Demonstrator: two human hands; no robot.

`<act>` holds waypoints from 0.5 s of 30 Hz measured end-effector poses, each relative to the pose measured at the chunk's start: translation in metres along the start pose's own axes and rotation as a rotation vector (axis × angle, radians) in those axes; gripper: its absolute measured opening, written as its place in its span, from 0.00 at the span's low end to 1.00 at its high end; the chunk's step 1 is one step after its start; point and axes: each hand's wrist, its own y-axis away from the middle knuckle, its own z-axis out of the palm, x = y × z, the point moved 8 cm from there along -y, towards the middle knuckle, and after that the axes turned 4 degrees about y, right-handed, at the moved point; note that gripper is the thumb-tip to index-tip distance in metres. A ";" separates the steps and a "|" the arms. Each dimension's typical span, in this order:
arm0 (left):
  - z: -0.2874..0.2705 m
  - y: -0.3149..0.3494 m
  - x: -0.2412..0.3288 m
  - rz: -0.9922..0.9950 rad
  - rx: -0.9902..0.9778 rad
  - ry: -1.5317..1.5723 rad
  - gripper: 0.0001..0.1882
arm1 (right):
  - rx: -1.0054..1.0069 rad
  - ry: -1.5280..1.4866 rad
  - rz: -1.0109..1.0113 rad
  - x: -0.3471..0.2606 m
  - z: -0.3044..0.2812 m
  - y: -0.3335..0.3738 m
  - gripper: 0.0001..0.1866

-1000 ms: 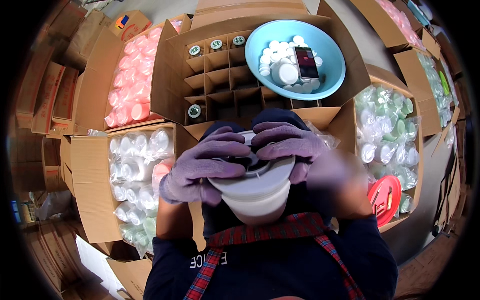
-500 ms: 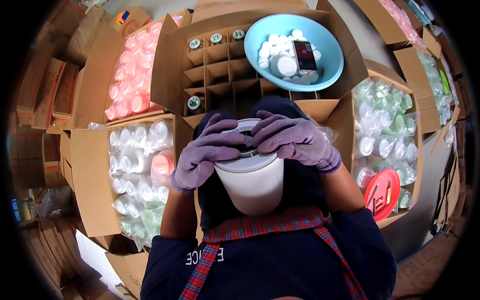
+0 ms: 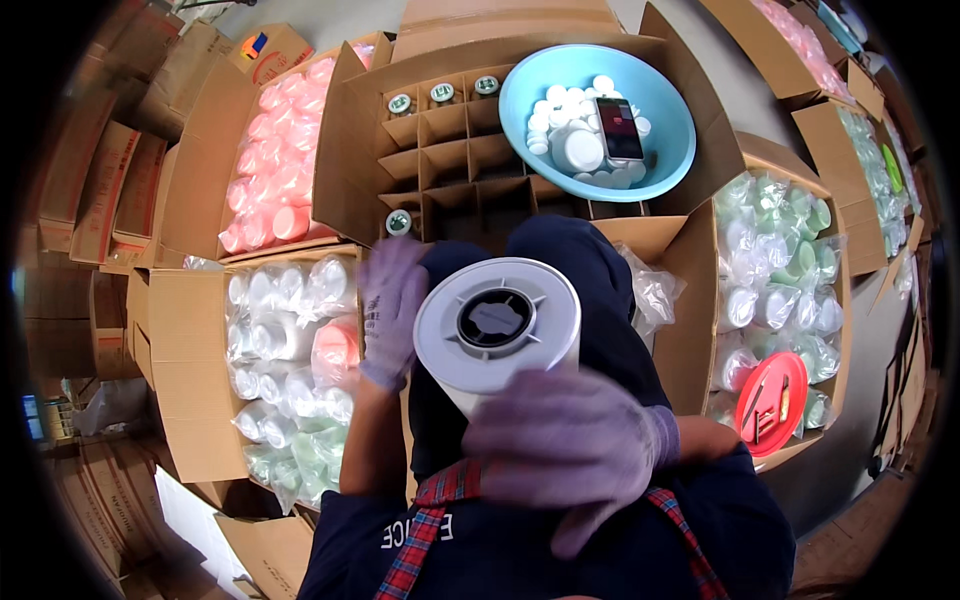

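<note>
A white tapered container point(image 3: 503, 322) stands in my lap between my legs, its pale grey ribbed round base facing up. A black round piece point(image 3: 496, 317) sits in the middle of that base. At the container's left side, my left hand point(image 3: 392, 310) in a purple-grey glove is raised with its fingers stretched out and nothing in them. My right hand point(image 3: 570, 450), gloved alike and blurred by motion, is over the near side of the container and hides its lower part. Its fingers look extended and the thumb stands apart; no held object shows.
Ahead, a divided carton point(image 3: 440, 165) holds several green-topped jars, and a blue basin point(image 3: 670, 165) with white caps and a phone point(image 3: 619, 130) rests on it. Cartons of bagged cups point(image 3: 290, 325) flank me. A red tray point(image 3: 745, 408) with small tools lies on the right carton.
Both hands have let go of the container's top. The left moved off to the left, the right down toward me. The grey base and black centre are now uncovered.
</note>
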 end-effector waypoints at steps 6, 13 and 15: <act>-0.014 0.019 0.046 0.228 0.044 0.038 0.20 | -0.064 -0.091 -0.137 -0.019 0.008 -0.003 0.41; -0.001 0.005 0.030 -0.068 0.002 0.519 0.20 | 0.005 -0.089 -0.111 -0.018 0.005 -0.001 0.44; -0.013 0.002 0.023 0.071 0.075 -0.193 0.19 | 0.108 0.049 -0.048 0.000 -0.007 -0.006 0.48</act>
